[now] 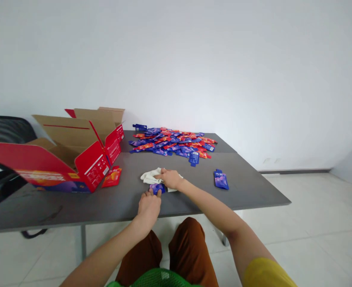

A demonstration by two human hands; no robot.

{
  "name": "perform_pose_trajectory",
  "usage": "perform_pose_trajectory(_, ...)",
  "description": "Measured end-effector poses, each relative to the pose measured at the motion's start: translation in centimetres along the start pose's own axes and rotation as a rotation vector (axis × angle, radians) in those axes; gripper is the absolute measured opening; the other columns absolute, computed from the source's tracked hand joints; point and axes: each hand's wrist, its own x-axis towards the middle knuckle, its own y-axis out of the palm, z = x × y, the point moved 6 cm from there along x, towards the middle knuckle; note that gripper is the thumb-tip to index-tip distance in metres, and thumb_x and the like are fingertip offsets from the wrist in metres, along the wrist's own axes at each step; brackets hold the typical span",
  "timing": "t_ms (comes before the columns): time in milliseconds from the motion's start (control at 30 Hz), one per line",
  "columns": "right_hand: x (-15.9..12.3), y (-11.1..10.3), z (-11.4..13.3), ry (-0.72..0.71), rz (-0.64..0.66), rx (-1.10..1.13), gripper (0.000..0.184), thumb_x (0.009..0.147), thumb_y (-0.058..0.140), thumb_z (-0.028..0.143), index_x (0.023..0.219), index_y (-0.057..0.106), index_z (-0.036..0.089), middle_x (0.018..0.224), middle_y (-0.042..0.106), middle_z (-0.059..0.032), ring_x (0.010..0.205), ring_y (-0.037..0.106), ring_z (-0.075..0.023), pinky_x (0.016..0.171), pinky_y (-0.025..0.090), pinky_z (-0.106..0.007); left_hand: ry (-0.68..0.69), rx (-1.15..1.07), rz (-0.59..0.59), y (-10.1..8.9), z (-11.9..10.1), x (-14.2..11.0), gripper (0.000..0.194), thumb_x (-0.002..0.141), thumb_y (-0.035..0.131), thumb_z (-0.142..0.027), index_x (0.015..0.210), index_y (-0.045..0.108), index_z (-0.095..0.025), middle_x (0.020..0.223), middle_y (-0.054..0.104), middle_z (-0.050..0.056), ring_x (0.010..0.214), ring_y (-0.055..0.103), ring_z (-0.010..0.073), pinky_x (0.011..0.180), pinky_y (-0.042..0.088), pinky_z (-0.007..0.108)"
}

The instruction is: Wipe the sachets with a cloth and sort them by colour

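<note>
A blue foil sachet (158, 188) lies just ahead of your left hand (148, 207), whose fingertips touch its near edge; you cannot tell whether they pinch it. Your right hand (171, 178), fingers together, presses on a crumpled white cloth (150, 176) just beyond it. The sachet should be light, flexible and slick, so take it by a flat sealed edge. Farther out, a loose blue sachet (221, 179) lies right of your hands, a red carton (92, 159) left, and a heap of sachets (172, 141) ahead.

Bright, even light nearly bleaches the white wall (176, 59) and lays a pale sheen on the tiled floor (313, 223). Only faint, soft shadows fall on the grey surface (253, 187) beneath the left hand (148, 208) and right hand (171, 179), and the wide lens bows the view's edges.
</note>
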Motion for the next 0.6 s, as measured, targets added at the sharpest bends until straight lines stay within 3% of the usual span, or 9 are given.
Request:
perform_pose_trajectory(167, 1.2, -0.7, -0.8, 0.045, 0.011, -0.009, 0.045, 0.089, 0.039, 0.017, 0.128, 0.049, 0.036, 0.113, 0.054, -0.0075, 0.093, 0.061, -0.021, 0.072, 0.049, -0.031, 0.028, 0.0, -0.024, 0.5, -0.2, 0.3, 0.053, 0.083, 0.036, -0.001, 0.132, 0.052, -0.014, 0.108, 0.063, 0.026, 0.091, 0.063, 0.0274, 0.076, 0.044, 0.038)
perform_pose_trajectory(300, -1.2, -0.1, 0.3, -0.163, 0.027, 0.046, 0.047, 0.087, 0.043, 0.02, 0.129, 0.048, 0.041, 0.112, 0.054, -0.0035, 0.093, 0.06, -0.0187, 0.073, 0.048, -0.028, -0.048, 0.019, -0.137, 1.2, -0.6, 0.4, 0.043, 0.084, 0.041, -0.005, 0.125, 0.057, -0.005, 0.108, 0.062, 0.029, 0.098, 0.061, 0.0303, 0.079, 0.045, 0.039)
perform_pose_trajectory(400, -2.2, 0.6, 0.7, -0.265, 0.061, 0.084, 0.045, 0.087, 0.045, 0.022, 0.128, 0.049, 0.042, 0.111, 0.054, -0.0023, 0.094, 0.059, -0.0184, 0.074, 0.047, -0.027, -0.031, 0.01, -0.174, 1.6, -1.1, 0.6, 0.034, 0.084, 0.046, -0.006, 0.112, 0.065, -0.003, 0.095, 0.066, 0.026, 0.092, 0.063, 0.0305, 0.076, 0.046, 0.039)
perform_pose_trajectory(500, -0.8, 0.5, 0.1, -0.201, 0.071, 0.077, 0.045, 0.087, 0.045, 0.023, 0.128, 0.049, 0.042, 0.112, 0.054, -0.0029, 0.096, 0.06, -0.0192, 0.076, 0.046, -0.028, 0.01, -0.006, -0.145, 1.4, -1.3, 0.8, 0.035, 0.081, 0.046, -0.002, 0.111, 0.065, -0.001, 0.089, 0.067, 0.026, 0.091, 0.064, 0.0296, 0.075, 0.047, 0.038)
perform_pose_trajectory(600, 1.5, 0.2, -1.6, -0.015, 0.075, 0.033, 0.046, 0.088, 0.045, 0.026, 0.131, 0.046, 0.042, 0.118, 0.053, -0.0051, 0.096, 0.061, -0.0207, 0.077, 0.047, -0.031, -0.03, -0.108, -0.098, 0.4, -0.4, 1.2, 0.037, 0.081, 0.042, 0.0, 0.111, 0.064, 0.0, 0.101, 0.064, 0.028, 0.094, 0.063, 0.0289, 0.077, 0.047, 0.038)
